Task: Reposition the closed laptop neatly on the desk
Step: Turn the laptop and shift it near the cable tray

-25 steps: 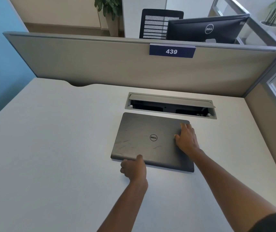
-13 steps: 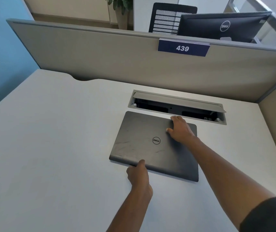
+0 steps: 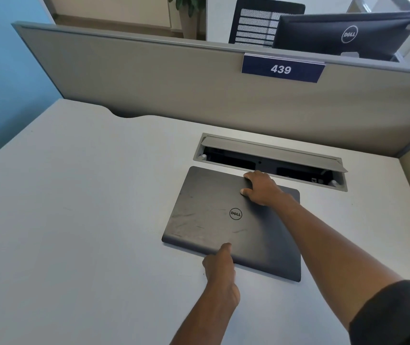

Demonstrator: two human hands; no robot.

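A closed dark grey laptop (image 3: 213, 217) with a round logo lies flat on the pale desk (image 3: 86, 220), slightly skewed, its right side closer to me. My left hand (image 3: 220, 270) is at the laptop's near edge, thumb on the lid and fingers curled at the edge. My right hand (image 3: 261, 188) rests on the far edge of the lid, fingers wrapped over that edge, just in front of the cable hatch.
An open cable hatch (image 3: 271, 155) with a raised flap is set in the desk just behind the laptop. A grey partition (image 3: 149, 78) with a "439" sign (image 3: 282, 68) closes off the back. Behind it stand a monitor (image 3: 348, 33) and a chair (image 3: 256, 23).
My right hand slid from the lid's right part up to its far edge. The left hand shifted slightly along the near edge. The laptop has turned a little; the camera moved closer.
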